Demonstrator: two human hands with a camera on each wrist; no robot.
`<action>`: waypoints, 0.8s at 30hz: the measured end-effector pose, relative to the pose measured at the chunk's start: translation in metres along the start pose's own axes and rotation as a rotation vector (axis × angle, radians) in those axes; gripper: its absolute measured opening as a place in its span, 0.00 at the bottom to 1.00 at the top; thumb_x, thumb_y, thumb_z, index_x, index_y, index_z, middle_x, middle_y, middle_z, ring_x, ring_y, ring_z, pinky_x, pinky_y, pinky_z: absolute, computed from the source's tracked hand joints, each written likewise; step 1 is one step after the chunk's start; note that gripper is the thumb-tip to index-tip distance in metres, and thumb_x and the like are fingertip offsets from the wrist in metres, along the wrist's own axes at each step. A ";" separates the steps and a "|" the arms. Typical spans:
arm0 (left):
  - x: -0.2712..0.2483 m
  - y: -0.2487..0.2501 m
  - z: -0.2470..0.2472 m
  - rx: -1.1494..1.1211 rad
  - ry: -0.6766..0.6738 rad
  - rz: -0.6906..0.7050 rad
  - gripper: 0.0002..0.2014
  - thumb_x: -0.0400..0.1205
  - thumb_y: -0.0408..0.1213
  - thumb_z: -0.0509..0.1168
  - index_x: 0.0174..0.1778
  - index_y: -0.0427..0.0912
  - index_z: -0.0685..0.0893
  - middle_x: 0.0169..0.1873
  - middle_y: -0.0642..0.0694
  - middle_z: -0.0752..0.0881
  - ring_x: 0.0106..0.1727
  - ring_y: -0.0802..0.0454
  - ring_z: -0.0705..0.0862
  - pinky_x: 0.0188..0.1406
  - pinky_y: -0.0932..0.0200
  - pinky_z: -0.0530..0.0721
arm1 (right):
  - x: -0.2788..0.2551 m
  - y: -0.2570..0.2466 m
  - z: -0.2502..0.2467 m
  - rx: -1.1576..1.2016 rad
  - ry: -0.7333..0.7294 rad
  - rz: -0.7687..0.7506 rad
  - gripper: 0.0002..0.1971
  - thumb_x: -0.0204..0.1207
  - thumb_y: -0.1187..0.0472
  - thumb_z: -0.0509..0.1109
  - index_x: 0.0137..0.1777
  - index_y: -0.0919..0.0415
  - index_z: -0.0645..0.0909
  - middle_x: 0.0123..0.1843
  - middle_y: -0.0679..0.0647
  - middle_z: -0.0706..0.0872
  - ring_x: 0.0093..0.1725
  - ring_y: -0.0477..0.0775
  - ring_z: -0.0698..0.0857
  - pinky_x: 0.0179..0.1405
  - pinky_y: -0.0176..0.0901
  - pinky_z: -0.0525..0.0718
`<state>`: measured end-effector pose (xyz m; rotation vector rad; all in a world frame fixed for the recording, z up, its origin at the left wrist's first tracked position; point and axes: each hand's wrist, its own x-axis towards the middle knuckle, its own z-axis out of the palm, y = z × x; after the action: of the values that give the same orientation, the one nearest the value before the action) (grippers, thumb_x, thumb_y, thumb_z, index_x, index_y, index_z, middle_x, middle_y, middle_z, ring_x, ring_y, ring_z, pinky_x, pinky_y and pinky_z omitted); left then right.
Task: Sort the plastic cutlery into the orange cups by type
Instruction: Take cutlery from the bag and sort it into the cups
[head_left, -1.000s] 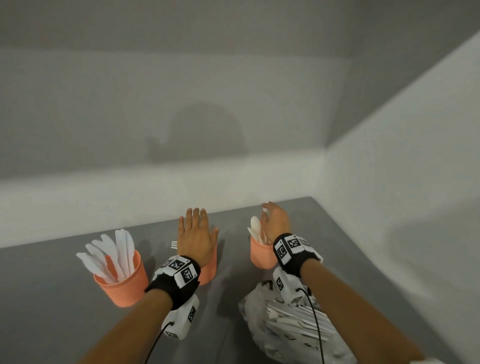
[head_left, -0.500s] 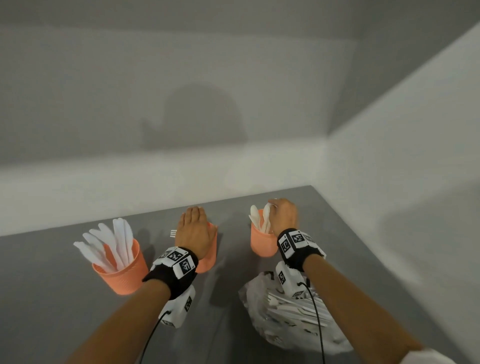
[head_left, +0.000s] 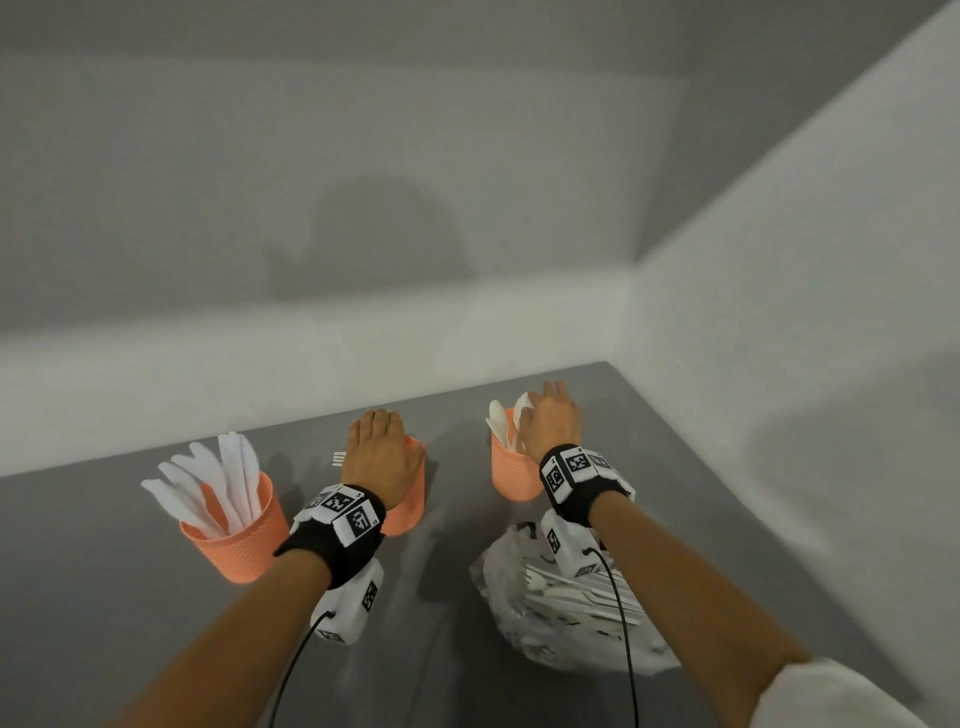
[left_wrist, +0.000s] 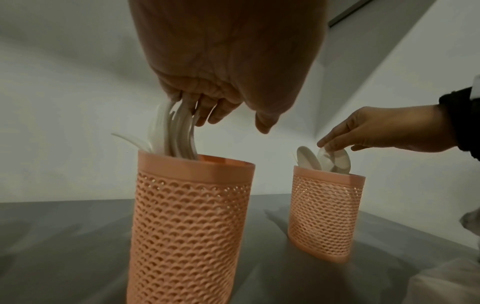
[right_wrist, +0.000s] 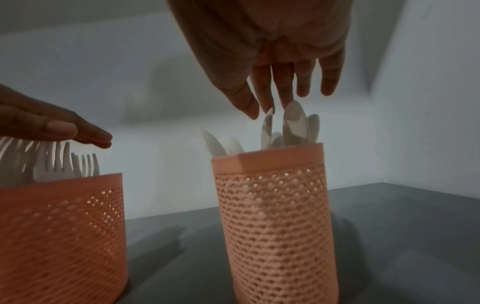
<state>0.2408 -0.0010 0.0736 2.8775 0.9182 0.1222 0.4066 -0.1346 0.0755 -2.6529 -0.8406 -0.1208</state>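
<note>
Forks (right_wrist: 59, 162) are touched by the left hand's (head_left: 382, 457) flat, joined fingers (right_wrist: 85, 133); a spoon (right_wrist: 267, 127) is pinched by the right hand (head_left: 550, 426), cup (right_wrist: 272, 205) below its fingertips (right_wrist: 249, 111).

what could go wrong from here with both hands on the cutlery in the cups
The left hand lies flat on the forks; pushing harder might bend tines or tip the tall middle cup. The right hand touches the spoons at their tops; a sideways tug may topple the right cup.
</note>
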 end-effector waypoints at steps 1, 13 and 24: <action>0.000 0.001 -0.002 -0.031 0.030 0.014 0.28 0.86 0.48 0.49 0.78 0.33 0.59 0.78 0.36 0.63 0.81 0.40 0.57 0.81 0.47 0.49 | 0.000 0.000 -0.003 0.038 -0.028 0.018 0.19 0.83 0.58 0.56 0.68 0.66 0.76 0.79 0.62 0.65 0.79 0.59 0.62 0.71 0.52 0.69; -0.047 0.080 -0.006 -0.665 -0.311 0.338 0.04 0.76 0.33 0.65 0.39 0.39 0.85 0.39 0.44 0.85 0.41 0.55 0.82 0.49 0.60 0.78 | -0.052 0.014 -0.061 0.328 -0.801 -0.101 0.12 0.78 0.60 0.67 0.37 0.66 0.85 0.32 0.56 0.88 0.31 0.50 0.85 0.38 0.38 0.84; -0.078 0.091 0.031 -0.333 -0.479 0.240 0.31 0.77 0.31 0.65 0.77 0.49 0.68 0.71 0.39 0.72 0.72 0.43 0.72 0.68 0.59 0.70 | -0.116 0.056 -0.048 -0.330 -0.767 -0.168 0.09 0.76 0.60 0.69 0.37 0.65 0.77 0.38 0.57 0.82 0.37 0.53 0.81 0.40 0.40 0.78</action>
<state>0.2331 -0.1230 0.0520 2.5190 0.4173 -0.3453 0.3446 -0.2569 0.0819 -2.9398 -1.3653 0.8335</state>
